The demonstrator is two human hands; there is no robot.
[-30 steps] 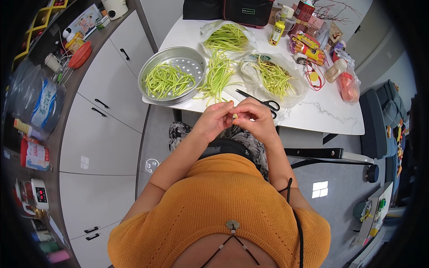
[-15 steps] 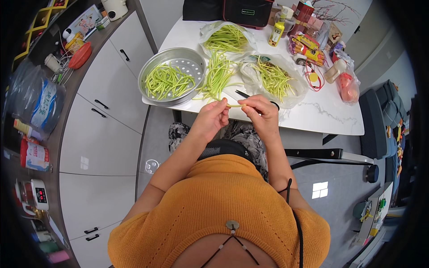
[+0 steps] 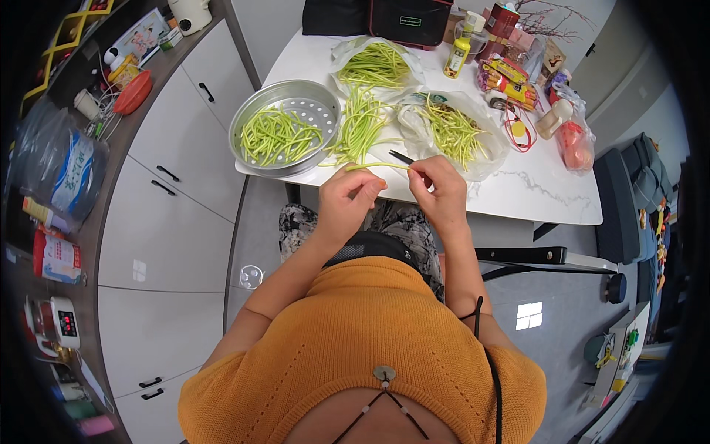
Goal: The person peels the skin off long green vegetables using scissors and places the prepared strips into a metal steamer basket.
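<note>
A thin green vegetable stem (image 3: 379, 165) stretches between my hands over the table's front edge. My right hand (image 3: 442, 191) pinches its right end between thumb and fingertips. My left hand (image 3: 345, 203) is closed, with the stem running along the top of its fingers. Just beyond lies a loose pile of similar long stems (image 3: 362, 126). On the left a round metal pan with holes (image 3: 318, 95) holds shorter stem pieces (image 3: 277, 135). A dark pointed blade (image 3: 401, 156) rests beside my right hand, its other end hidden. Right of it, an open plastic bag (image 3: 488, 152) contains thin, yellowish-green stems (image 3: 455, 133).
Another plastic bag of green stems (image 3: 376, 65) lies at the back of the white table (image 3: 547, 185). Behind on the right stand a yellow bottle (image 3: 458, 55), packaged food (image 3: 510, 81) and a bag of red fruit (image 3: 573, 140). Grey cabinets (image 3: 170, 229) line the left.
My hands have drawn slightly apart and more of the stem shows between them. The left hand has turned and lowered, its fingers now curled under the stem; the right has tilted upright.
</note>
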